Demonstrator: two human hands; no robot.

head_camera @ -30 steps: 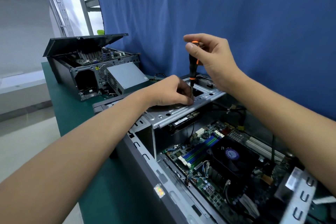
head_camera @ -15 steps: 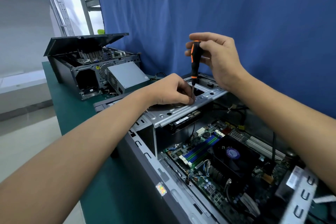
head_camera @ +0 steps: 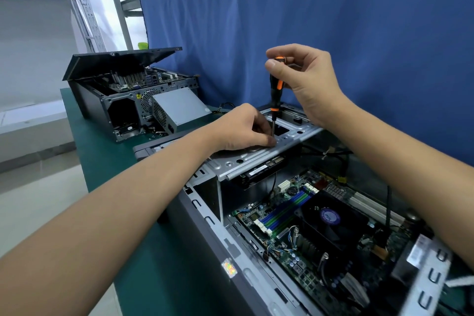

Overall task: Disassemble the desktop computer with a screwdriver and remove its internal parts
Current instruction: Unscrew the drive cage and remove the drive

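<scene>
Blue curtain (head_camera: 333, 7) behind; right hand (head_camera: 310, 84) pinches screwdriver (head_camera: 276, 95); left hand (head_camera: 241, 128) fingers (head_camera: 264, 136) hide tip, grip unclear

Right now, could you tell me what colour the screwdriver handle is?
Screwdriver handle: black with orange, head view.

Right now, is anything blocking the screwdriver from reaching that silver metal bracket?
Nothing visible blocks it. The right hand holds the screwdriver upright, its shaft running straight down to the silver bracket. The left hand rests on the bracket with fingers beside the shaft, hiding the tip and any screw.
</scene>
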